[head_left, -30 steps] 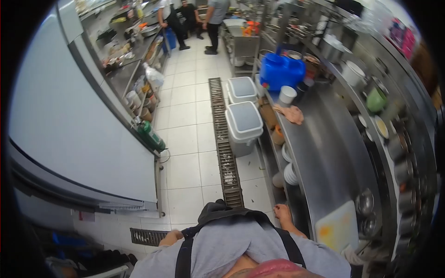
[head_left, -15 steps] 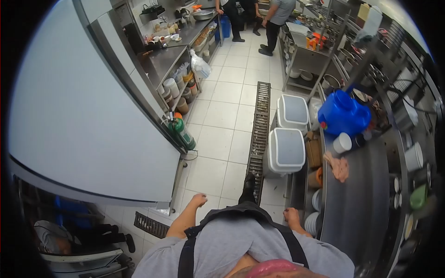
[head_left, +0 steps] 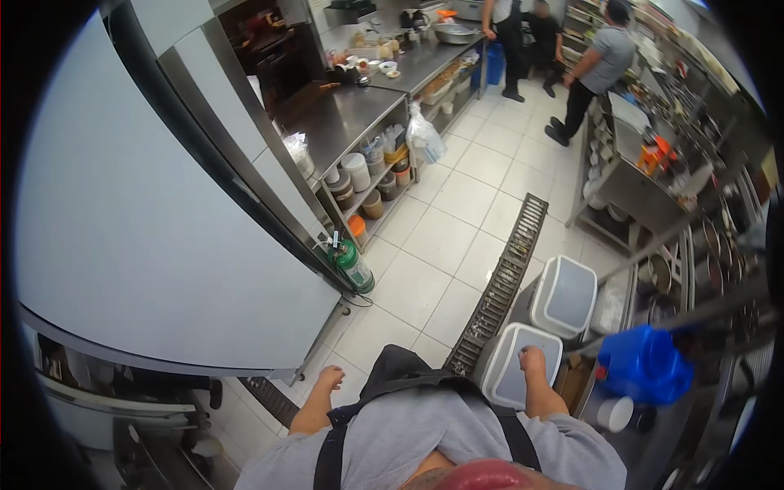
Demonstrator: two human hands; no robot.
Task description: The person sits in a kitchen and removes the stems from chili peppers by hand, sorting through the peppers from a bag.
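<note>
My left hand hangs beside my body, near the lower corner of the large white cabinet. Its fingers are loosely curled, and I see nothing in them. Over the nearer lidded bin my right hand is held with its fingers curled in and nothing visible in them. I cannot tell whether it touches the lid. A second lidded bin stands just beyond. To the right of that hand, a blue jug stands on the steel counter beside a white tub.
A slotted floor drain runs along the white tiles. A green fire extinguisher stands by the cabinet. Steel counters with shelves line the left. A white plastic bag hangs there. Several people are at the far end.
I have moved forward along the aisle and my view has turned left. My right hand has come forward from beside the counter to over the nearer bin. My left hand is slightly lower.
</note>
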